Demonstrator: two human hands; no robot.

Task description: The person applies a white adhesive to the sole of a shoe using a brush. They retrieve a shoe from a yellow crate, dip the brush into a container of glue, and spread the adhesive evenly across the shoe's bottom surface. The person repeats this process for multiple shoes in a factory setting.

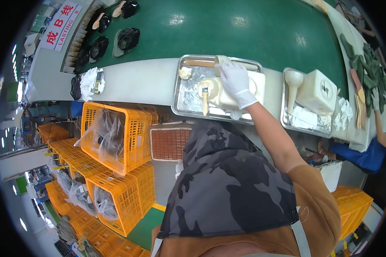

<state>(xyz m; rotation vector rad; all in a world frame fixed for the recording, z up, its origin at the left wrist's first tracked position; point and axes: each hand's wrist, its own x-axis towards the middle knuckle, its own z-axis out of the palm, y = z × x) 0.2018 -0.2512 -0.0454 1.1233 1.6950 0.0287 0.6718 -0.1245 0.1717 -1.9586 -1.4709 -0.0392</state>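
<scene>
My right hand, in a white glove, reaches over a metal tray on the bench. Its fingers are closed around a cream cup-shaped piece near the tray's far edge; their tips are partly hidden. Under and beside the hand is a white plastic container. To its left, a brush with a wooden handle leans on a small pot smeared with white paste. A cream lump lies in the tray's far left corner. Low beside my apron shows a white patch, apparently my gloved left hand, its fingers not visible.
Beyond the bench runs a green conveyor belt with black shoe parts. A second tray holds a white container. Yellow crates stand at left. At far right, another person's gloved hand is beside green pieces.
</scene>
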